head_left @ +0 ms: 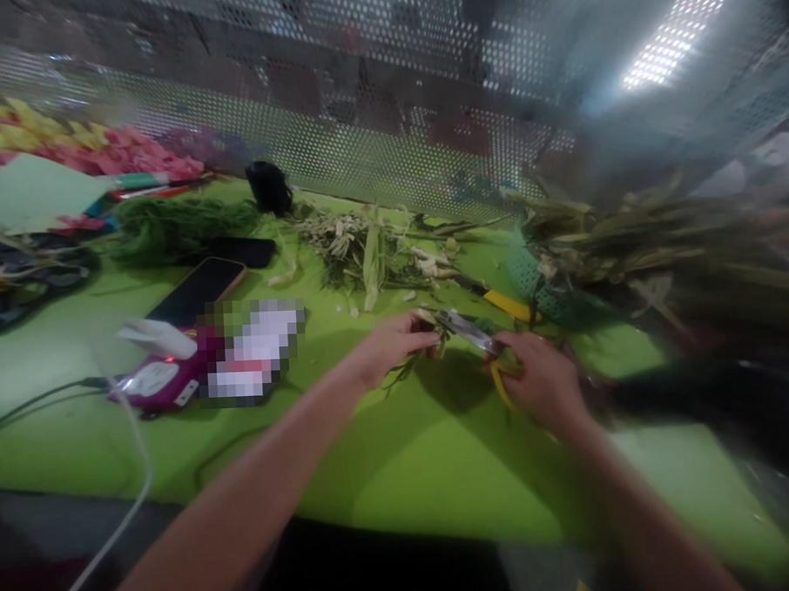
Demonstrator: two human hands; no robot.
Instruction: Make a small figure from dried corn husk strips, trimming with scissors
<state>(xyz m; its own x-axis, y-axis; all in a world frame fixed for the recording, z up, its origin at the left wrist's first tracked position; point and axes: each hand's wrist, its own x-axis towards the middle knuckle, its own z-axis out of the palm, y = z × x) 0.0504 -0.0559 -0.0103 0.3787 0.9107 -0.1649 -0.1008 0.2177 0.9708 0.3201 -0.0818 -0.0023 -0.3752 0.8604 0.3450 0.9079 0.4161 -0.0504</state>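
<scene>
Near the middle of the green tabletop, my left hand [402, 340] is closed, its fingers pinching a small leafy plant stem [404, 373]. Thin green leaves hang below those fingers. My right hand [545, 376] is wrapped around yellow-handled scissors [471, 331]. Their metal blades point left and reach up to the stem beside my left fingertips; whether they touch it I cannot tell. Behind my hands lies a heap of pale and green plant trimmings [344, 250]. Another tool with a yellow handle [513, 306] rests just beyond the scissors.
A green mesh basket [531, 281] at right bears long, dry-looking stalks [614, 242]. Leftward lie a dark phone [195, 291], a blurred-out phone [256, 349] and a purple device [159, 375] with a cable. A perforated metal panel [388, 148] borders the table [389, 470] behind.
</scene>
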